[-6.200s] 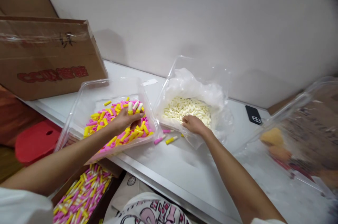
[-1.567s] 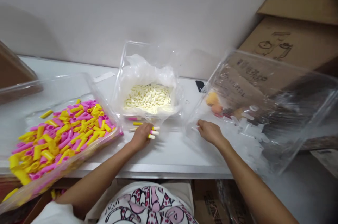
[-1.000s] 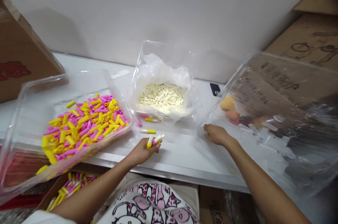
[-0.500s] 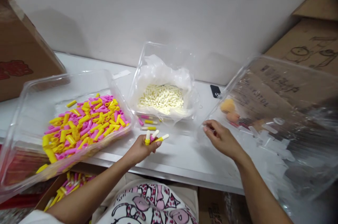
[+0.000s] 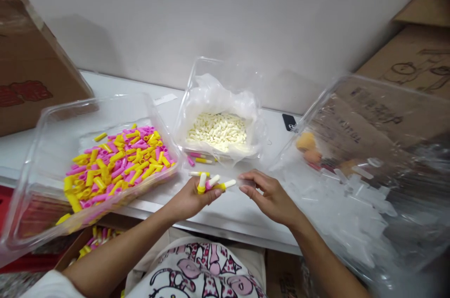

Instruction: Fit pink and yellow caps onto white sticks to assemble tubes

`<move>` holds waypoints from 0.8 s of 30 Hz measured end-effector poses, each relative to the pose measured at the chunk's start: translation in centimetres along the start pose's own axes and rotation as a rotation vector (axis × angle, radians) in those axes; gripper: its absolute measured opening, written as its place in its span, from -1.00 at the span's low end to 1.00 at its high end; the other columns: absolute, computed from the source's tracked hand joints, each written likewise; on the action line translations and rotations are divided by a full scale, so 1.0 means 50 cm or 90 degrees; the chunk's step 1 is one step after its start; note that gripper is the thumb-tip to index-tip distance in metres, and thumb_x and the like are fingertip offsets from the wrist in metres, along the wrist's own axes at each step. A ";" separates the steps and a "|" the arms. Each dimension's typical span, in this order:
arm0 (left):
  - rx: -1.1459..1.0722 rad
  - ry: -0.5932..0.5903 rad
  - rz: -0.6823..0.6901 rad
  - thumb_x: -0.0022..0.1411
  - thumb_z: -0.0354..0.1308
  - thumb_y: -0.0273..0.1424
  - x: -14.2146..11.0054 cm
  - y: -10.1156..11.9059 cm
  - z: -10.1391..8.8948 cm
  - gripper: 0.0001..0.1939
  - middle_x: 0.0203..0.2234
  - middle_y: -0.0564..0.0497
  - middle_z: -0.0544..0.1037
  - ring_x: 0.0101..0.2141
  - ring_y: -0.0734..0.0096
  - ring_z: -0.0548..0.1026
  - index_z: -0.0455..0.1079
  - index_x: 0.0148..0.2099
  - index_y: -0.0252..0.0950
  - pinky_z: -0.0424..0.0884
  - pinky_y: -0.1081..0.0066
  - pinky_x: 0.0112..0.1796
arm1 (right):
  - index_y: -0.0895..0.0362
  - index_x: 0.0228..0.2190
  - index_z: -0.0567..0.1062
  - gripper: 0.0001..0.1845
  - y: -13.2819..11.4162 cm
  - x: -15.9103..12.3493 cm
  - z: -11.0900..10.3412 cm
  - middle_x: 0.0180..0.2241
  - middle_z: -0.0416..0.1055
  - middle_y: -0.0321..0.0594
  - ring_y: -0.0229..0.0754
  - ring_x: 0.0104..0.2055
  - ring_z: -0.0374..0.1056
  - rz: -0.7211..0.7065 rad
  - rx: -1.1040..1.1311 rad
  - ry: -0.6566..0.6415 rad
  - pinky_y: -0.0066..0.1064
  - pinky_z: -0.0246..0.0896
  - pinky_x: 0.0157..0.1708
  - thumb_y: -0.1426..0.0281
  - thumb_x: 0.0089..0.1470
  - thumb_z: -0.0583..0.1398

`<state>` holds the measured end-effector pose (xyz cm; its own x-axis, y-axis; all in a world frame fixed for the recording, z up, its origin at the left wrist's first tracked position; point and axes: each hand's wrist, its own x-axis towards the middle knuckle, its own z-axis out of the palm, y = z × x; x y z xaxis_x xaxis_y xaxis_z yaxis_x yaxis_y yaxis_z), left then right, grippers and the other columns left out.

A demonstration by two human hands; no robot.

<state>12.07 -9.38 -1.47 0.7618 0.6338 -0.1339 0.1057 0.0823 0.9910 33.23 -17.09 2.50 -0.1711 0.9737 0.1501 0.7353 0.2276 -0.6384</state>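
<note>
My left hand [image 5: 190, 202] is closed around several short yellow and pink tubes with white tips [image 5: 213, 182], the tips standing up and to the right. Just right of them, my right hand [image 5: 272, 198] pinches a small translucent plastic cap [image 5: 247, 183], whose open end faces one white tip. Cap and tip look slightly apart. Loose yellow tubes with white ends [image 5: 200, 174] lie on the table behind my left hand, partly hidden by it.
A transparent bin [image 5: 45, 115] of pink and yellow tubes stands left. A bag-lined bin [image 5: 192, 73] of cream pellets is behind my hands. Right is another transparent bin [image 5: 346, 80] with translucent caps [image 5: 372, 190]. A black phone [image 5: 288, 122] and cardboard boxes [image 5: 35, 63] stand around.
My right hand has moved left from the right bin's edge, with a translucent cap now visible in its fingers. My left hand has shifted slightly right with the tubes.
</note>
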 end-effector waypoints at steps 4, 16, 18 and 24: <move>0.000 -0.013 0.011 0.15 0.10 -0.12 0.000 -0.001 0.002 -0.62 -0.62 0.16 0.13 -0.58 0.59 0.08 0.40 -0.26 -0.39 0.01 0.51 -0.55 | 0.11 -0.13 0.38 -0.76 -0.006 0.002 0.004 -0.22 0.42 -0.13 -0.17 -0.18 0.33 -0.064 -0.095 -0.038 -0.31 0.23 -0.16 0.34 0.20 0.03; -0.006 -0.029 -0.010 0.14 0.09 -0.09 -0.003 -0.002 0.000 -0.59 -0.63 0.16 0.14 -0.58 0.58 0.08 0.40 -0.26 -0.39 0.00 0.51 -0.56 | 0.12 -0.29 0.43 -0.74 -0.008 -0.001 0.023 -0.48 0.31 -0.31 -0.30 -0.46 0.23 0.130 0.189 0.126 -0.46 0.20 -0.46 0.20 0.05 0.19; -0.008 -0.033 -0.013 0.15 0.09 -0.09 -0.004 -0.005 -0.003 -0.59 -0.63 0.16 0.14 -0.58 0.58 0.09 0.40 -0.26 -0.39 0.00 0.51 -0.56 | 0.12 -0.28 0.43 -0.76 -0.008 -0.002 0.016 -0.47 0.32 -0.30 -0.30 -0.44 0.23 0.117 0.158 0.137 -0.46 0.19 -0.45 0.22 0.06 0.19; 0.008 -0.054 -0.012 0.17 0.07 -0.10 -0.005 0.005 -0.009 -0.60 -0.65 0.18 0.12 -0.59 0.59 0.07 0.40 -0.25 -0.38 0.00 0.52 -0.57 | 0.11 -0.23 0.43 -0.82 -0.017 -0.004 0.001 -0.36 0.37 -0.23 -0.28 -0.35 0.28 0.006 0.046 0.048 -0.46 0.20 -0.39 0.31 0.14 0.13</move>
<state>11.61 -9.19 -1.20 0.8110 0.5648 -0.1525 0.1275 0.0839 0.9883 32.60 -17.49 2.98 -0.1119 0.9737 0.1985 0.6869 0.2201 -0.6926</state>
